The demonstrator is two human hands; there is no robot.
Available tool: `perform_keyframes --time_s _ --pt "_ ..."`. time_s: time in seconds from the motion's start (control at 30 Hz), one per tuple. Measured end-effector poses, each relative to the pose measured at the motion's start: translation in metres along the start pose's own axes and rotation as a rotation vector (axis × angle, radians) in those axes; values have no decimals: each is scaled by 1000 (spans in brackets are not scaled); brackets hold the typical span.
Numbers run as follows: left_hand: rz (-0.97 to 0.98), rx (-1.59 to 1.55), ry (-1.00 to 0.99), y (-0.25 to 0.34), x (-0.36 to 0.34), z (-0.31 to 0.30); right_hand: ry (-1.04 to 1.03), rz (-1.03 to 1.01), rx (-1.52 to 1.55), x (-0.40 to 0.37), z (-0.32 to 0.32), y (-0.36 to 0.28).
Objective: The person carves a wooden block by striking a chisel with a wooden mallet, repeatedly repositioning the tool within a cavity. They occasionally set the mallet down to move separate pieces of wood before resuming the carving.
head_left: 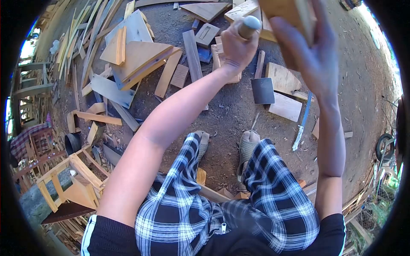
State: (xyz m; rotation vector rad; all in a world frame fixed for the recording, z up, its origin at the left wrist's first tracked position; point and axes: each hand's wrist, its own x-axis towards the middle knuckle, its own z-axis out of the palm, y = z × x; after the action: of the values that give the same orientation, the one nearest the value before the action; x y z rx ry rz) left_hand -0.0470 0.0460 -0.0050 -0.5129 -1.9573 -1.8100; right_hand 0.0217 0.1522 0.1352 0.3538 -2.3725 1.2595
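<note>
My left hand (239, 49) is closed round a tool handle (249, 27), whose rounded pale end points up toward me. Whatever the handle joins is hidden under the hand. Held up at the top right, a wooden block (292, 19) is gripped by my right hand (311, 55), its fingers on either side and slightly blurred. Stacked wood pieces (217, 55) lie on the ground behind my left hand. Below the hands are a dark square plate (263, 91) and light boards (285, 106).
A blue-bladed saw (305, 111) lies right of the boards. Stacked wedge-shaped boards (141, 59) and long strips (92, 38) cover the upper left. A small wooden frame (55, 187) stands lower left. My sandalled feet (249, 145) rest on the dirt.
</note>
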Motion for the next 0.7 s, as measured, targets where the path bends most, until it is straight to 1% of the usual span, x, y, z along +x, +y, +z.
perform_keyframes --time_s 0.07,0.1,0.13,0.2,0.23,0.27,0.3,0.33,0.37,0.4,0.43,0.47,0.5,0.53,0.6,0.67,0.7 --pt "-12 -12 -7 -1 -4 6 128 303 76 -6 -7 -25" --pt "-57 -2 -49 -4 -5 6 12 -18 -165 3 0 -12" --pt "-51 -3 -55 -7 -5 8 20 -18 -167 -1 -6 -13" --pt "26 -95 -31 -8 -7 10 -208 204 -467 -8 -20 -31" --pt "21 -92 -34 -5 -10 8 -149 126 -379 -5 -22 -15" --pt "-12 -58 -86 -1 -14 7 -150 132 -378 -7 -20 -18" --pt "-40 -27 -136 3 -14 6 167 279 -112 5 -8 -48" --pt "-41 -29 -137 3 -14 7 483 417 161 10 -4 -67" --pt "-44 -43 -134 2 -14 7 -63 489 79 -4 -38 -53" --pt "-44 -57 -133 3 -13 8 -56 487 78 -13 -42 -30" --pt "-37 -62 -142 -1 -12 8 -124 270 -96 -26 -32 4" --pt "-5 -62 -203 -6 -11 6 -188 59 -271 -34 -26 20" --pt "24 -59 -252 -10 -9 3 -74 134 -451 -29 -14 -33" --pt "17 -59 -248 -7 -3 -6 -82 136 -450 -34 -14 -19" --pt "-299 -308 -239 -7 14 -30 -38 259 -196 -56 -12 28" --pt "-426 -345 -16 -30 29 -50 -35 303 -187 -65 -8 38" --pt "-424 -342 -16 -40 35 -60 -30 342 -175 -68 -6 42"
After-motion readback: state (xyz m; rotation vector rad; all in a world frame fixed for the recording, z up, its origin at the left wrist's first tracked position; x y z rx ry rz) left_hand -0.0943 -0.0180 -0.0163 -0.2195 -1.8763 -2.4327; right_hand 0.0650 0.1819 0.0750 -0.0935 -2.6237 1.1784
